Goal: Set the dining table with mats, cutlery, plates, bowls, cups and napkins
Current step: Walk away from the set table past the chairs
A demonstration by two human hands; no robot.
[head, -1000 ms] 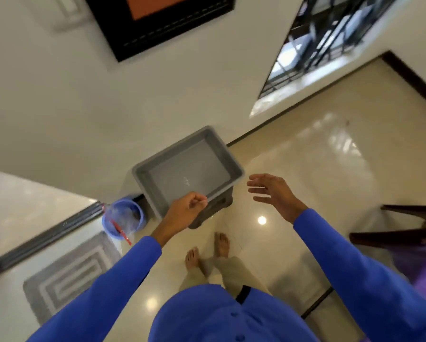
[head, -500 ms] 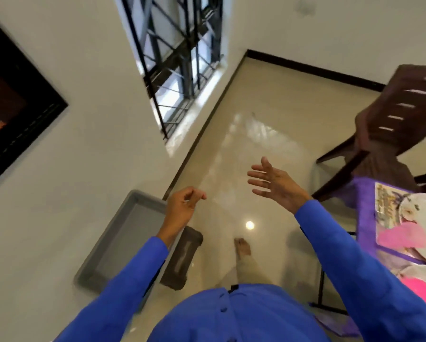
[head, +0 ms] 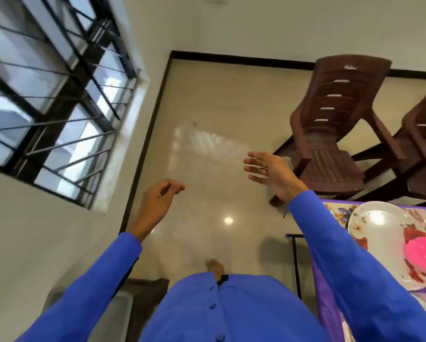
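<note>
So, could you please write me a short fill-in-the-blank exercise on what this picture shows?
1. Both hands hold ____.
2. The right hand has its fingers ____, while the left hand has them loosely curled.
3. On the white plate sits a cup coloured ____.
4. The two chairs by the table are coloured ____.

Missing words: nothing; spread; pink; brown
</note>
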